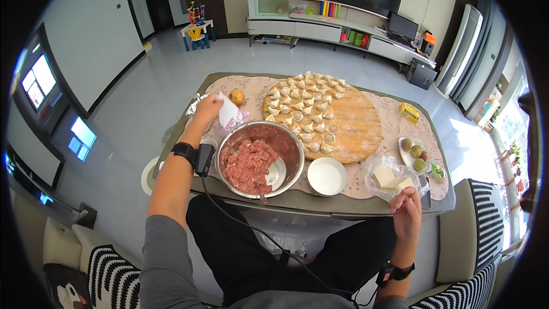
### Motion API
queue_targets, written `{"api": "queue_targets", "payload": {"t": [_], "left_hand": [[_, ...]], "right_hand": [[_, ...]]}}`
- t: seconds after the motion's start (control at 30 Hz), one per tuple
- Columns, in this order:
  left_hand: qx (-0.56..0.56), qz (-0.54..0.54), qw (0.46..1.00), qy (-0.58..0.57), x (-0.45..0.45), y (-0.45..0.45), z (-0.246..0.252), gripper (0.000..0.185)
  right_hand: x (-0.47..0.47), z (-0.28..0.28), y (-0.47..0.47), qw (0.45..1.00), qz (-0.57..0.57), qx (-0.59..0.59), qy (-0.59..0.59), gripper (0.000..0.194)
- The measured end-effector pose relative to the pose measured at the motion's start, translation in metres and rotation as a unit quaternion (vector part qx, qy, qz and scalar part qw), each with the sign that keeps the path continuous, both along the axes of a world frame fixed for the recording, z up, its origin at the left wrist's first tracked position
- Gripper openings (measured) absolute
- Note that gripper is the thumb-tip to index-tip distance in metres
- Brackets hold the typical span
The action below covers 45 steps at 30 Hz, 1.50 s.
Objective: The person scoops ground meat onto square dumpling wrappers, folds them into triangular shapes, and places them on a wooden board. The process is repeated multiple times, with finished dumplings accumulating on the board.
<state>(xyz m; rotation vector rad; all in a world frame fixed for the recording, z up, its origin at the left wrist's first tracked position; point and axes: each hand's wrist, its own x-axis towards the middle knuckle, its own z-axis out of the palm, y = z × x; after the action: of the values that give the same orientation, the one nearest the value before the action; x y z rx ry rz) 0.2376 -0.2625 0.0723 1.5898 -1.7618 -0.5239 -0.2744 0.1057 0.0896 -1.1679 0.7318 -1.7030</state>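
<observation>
My left hand (208, 109) reaches to the table's left side and grips a white tissue (227, 110). The tissue's lower end meets a pink and purple printed pack (241, 117). Nearer me stands a steel bowl (296, 141) of raw minced meat (248, 163). My right hand (406, 209) is at the front edge, fingers curled in, nothing visible in them. Just beyond it lies a clear plastic bag (372, 172) with pale square dough wrappers (384, 176). A small bowl of white liquid (327, 176) sits between. Folded dumplings (306, 94) cover much of a round wooden board (356, 124).
A round brown-yellow fruit (236, 97) and crumpled foil (195, 103) lie near my left hand. At right are a plate (404, 154) of several fruits, a yellow box (409, 113) and a green packet (437, 172). A cable (257, 227) runs from my left wrist across my lap.
</observation>
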Motion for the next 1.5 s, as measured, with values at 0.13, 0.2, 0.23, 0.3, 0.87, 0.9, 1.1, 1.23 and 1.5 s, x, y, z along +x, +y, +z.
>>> {"api": "queue_targets", "payload": {"t": [0.13,0.2,0.23,0.3,0.87,0.9,1.1,1.23,1.5], "left_hand": [[0.046,-0.043,0.961,0.269,-0.012,0.046,0.043,0.016],[0.056,-0.113,0.922,0.367,-0.030,0.076,0.065,0.014],[0.060,-0.123,0.897,0.421,-0.040,0.091,0.076,0.014],[0.050,-0.183,0.827,0.529,-0.063,0.119,0.096,0.016],[0.086,-0.208,0.621,0.751,-0.259,0.316,0.059,0.030],[0.096,-0.203,0.612,0.758,-0.264,0.319,0.053,0.031],[0.198,-0.220,0.523,0.799,-0.290,0.330,0.022,0.029],[0.283,-0.166,0.541,0.774,-0.300,0.334,0.008,0.022],[0.339,-0.152,0.552,0.746,-0.297,0.336,-0.015,0.014]], "right_hand": [[0.024,-0.006,-0.026,0.999,-0.004,0.044,0.030,0.024],[0.049,-0.004,-0.038,0.996,0.014,0.060,0.062,0.027],[0.063,0.000,-0.045,0.995,0.026,0.062,0.074,0.029],[0.092,0.012,-0.055,0.992,0.054,0.064,0.096,0.038],[0.160,0.026,-0.005,0.876,-0.175,-0.179,0.412,0.015],[0.155,0.022,-0.002,0.881,-0.174,-0.173,0.404,0.014],[0.124,0.002,0.009,0.888,-0.228,-0.180,0.358,0.012],[0.109,-0.012,0.012,0.886,-0.234,-0.162,0.368,0.017],[0.077,0.001,0.012,0.781,-0.117,-0.225,0.571,0.022]]}}
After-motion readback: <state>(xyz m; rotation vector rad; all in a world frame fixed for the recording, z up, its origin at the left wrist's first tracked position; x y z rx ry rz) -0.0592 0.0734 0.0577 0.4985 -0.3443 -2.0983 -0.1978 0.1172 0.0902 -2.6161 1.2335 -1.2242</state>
